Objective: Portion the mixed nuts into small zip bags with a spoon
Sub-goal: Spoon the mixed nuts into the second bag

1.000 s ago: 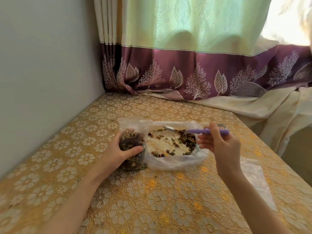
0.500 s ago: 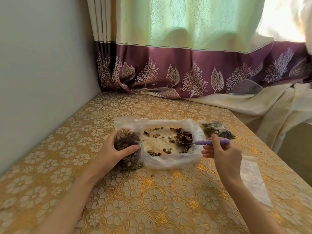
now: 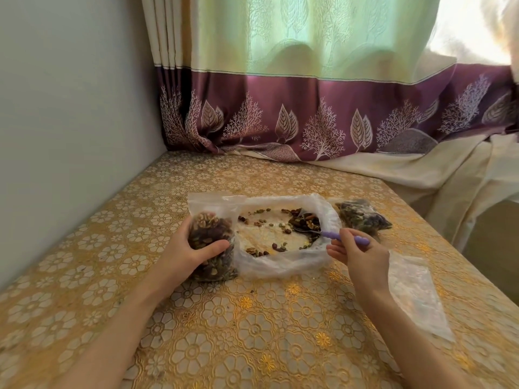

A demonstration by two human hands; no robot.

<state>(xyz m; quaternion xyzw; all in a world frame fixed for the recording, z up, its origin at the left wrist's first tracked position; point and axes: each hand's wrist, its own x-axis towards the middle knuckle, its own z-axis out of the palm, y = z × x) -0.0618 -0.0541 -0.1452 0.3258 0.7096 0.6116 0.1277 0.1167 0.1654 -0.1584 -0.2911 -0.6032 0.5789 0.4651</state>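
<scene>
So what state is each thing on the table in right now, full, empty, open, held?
Small zip bag: upright, top open, nearly full, gripped by left hand.
Large plastic bag: spread open, few nuts left.
Spoon: pinched by right hand, bowl in the nut pile.
Filled bag: lying on its side.
Empty zip bag: flat on the table.

hands on nut bag and spoon
</scene>
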